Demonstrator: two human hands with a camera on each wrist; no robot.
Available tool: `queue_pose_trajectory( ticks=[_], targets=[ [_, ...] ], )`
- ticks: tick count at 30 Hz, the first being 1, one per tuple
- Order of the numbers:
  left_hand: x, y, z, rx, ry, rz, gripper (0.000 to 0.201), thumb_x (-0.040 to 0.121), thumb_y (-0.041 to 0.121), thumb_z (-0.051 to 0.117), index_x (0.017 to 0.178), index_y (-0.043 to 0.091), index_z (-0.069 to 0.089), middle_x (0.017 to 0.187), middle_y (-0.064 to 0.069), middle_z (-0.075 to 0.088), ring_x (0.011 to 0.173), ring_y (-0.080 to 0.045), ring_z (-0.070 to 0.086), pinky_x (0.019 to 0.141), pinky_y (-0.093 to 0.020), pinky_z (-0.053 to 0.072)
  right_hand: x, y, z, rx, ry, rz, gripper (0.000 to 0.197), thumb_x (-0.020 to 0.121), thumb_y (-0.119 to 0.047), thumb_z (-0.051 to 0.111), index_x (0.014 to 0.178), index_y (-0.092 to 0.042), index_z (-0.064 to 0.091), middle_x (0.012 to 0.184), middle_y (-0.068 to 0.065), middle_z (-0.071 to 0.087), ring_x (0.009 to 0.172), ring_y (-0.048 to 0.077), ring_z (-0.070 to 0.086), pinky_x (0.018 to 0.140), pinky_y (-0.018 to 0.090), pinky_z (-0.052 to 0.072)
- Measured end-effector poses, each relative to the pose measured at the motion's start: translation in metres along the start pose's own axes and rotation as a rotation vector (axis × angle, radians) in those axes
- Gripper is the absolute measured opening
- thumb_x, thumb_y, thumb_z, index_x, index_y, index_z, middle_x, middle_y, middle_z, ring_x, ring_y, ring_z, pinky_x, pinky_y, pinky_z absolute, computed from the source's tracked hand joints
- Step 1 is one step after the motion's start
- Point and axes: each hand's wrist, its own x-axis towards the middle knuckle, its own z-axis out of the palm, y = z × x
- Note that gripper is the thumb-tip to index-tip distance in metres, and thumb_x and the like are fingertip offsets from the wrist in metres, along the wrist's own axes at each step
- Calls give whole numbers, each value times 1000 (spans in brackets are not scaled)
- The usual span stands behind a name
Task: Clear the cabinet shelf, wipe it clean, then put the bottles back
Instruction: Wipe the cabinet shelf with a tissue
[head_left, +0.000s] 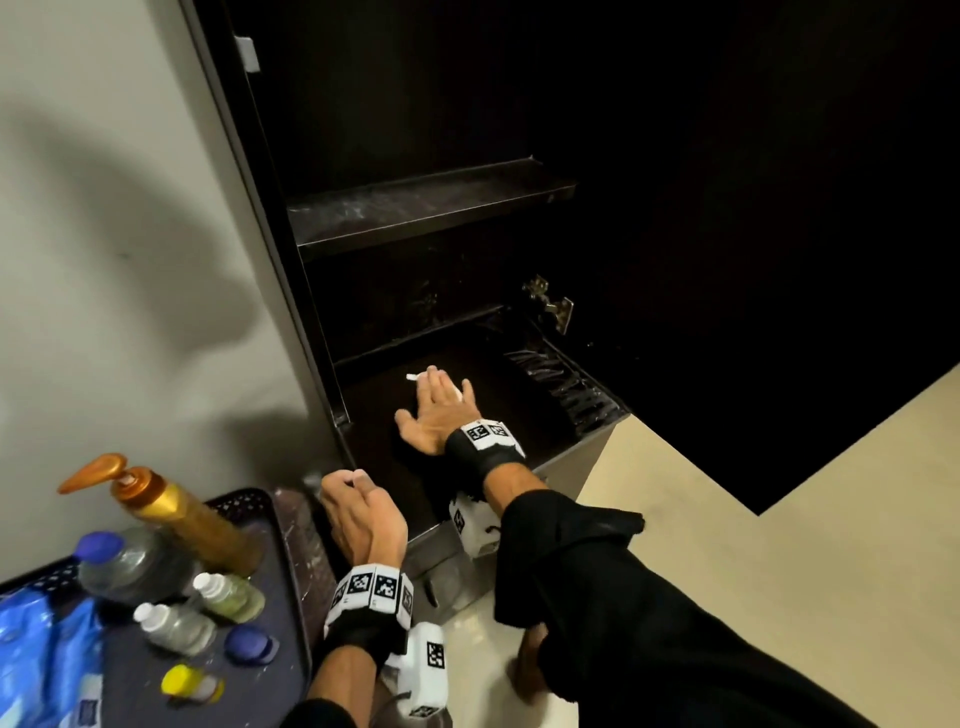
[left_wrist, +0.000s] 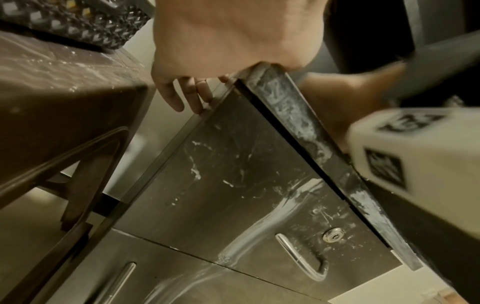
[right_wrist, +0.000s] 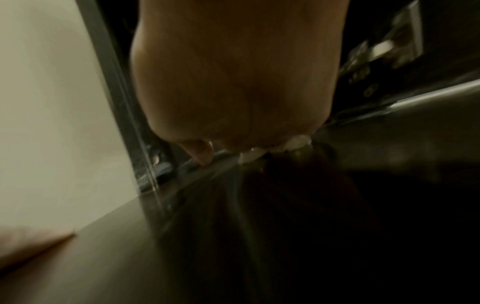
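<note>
From the head view, the right hand (head_left: 434, 410) is lying flat at centre frame, fingers straight and spread, pressing a small white wiping cloth (head_left: 415, 376) against the dark bottom shelf of the cabinet (head_left: 498, 395); only slivers of the cloth are peeking out past the fingertips. That flat palm is spreading pressure, which suits wiping. The left hand (head_left: 358, 512), lower centre, is bracing on the shelf's front corner, fingers curling over the edge, probably steadying the crouch. The bottles are all waiting outside, lower left: a tall amber pump bottle (head_left: 176, 512), a clear blue-capped bottle (head_left: 122, 564) and two small white-capped bottles (head_left: 228, 595) are sitting on a dark perforated plastic tray (head_left: 244, 506), so the shelf is cleared and the wiping is in hand.

Left wrist view now: the left hand's fingers (left_wrist: 192, 96) are draping down over the corner of the dusty front edge (left_wrist: 291, 107), above a smudged steel drawer front with a chrome handle (left_wrist: 298, 257) at lower right.

Right wrist view: dark and blurred, but the palm (right_wrist: 233, 82) is filling the upper centre, pressing white cloth (right_wrist: 259, 152) onto the shelf.
</note>
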Motion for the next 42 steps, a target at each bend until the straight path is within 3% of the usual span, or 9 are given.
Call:
queue_pose_trajectory(
  ticks=[5,11,16,20,23,28,32,38,42],
  targets=[
    [-3,5,-3,-2,1,-16,17,100,19,42,109,6,49,122,-24,53,114,-39,51,95,-46,35,-63,45,7,32,24,99,84,106,-58,23,167,-8,-6,175,10,-15,162,22,-14,129,48,-13],
    [-1,0,0,-12,2,-5,18,99,21,42,108,8,48,121,-25,52,116,-41,49,98,-50,35,-136,21,41,-20,2,-119,82,108,-53,28,167,-7,-3,176,11,-10,162,19,-15,129,45,-14],
    [0,-8,0,-29,-14,92,22,98,24,42,106,4,48,115,-26,53,111,-40,50,91,-47,36,-91,-9,27,-45,-90,-270,75,108,-41,30,167,-6,1,176,11,-8,162,18,-11,129,45,-13],
    [2,-4,4,-30,7,25,24,97,27,40,106,6,49,120,-24,53,113,-38,51,97,-48,37,-36,-23,12,-72,-114,-155,80,108,-50,26,167,-6,-4,175,11,-14,162,21,-14,130,48,-10],
    [3,-4,3,-5,9,9,18,99,22,42,107,8,49,123,-22,53,115,-37,51,98,-46,37,-26,-25,11,-37,-102,-96,82,107,-54,24,167,-6,-5,175,11,-15,162,22,-15,130,47,-10],
    [-2,-2,1,-9,-6,-4,14,99,20,41,106,9,47,120,-21,52,112,-36,50,95,-45,35,-109,14,43,24,88,-248,77,108,-46,33,167,-6,5,176,12,-2,163,21,-6,131,46,-6],
    [-3,2,-1,-13,-2,-20,16,100,21,41,106,8,48,119,-22,53,115,-36,49,98,-46,33,-163,37,58,-22,66,-389,74,108,-40,33,168,-10,3,176,8,-2,163,17,-8,129,39,-13],
    [-3,4,-1,-4,-28,-29,20,101,22,40,111,7,48,124,-23,51,117,-39,49,97,-48,34,-117,25,35,-84,-25,-457,69,110,-37,32,168,-8,7,176,10,2,163,20,-2,130,43,-9],
    [-2,2,-2,7,-34,-41,17,100,21,40,110,9,48,126,-23,50,118,-40,49,99,-49,36,-45,-4,11,-35,-59,-317,74,108,-41,33,168,-7,5,177,11,-2,163,20,-4,130,46,-8]
  ],
)
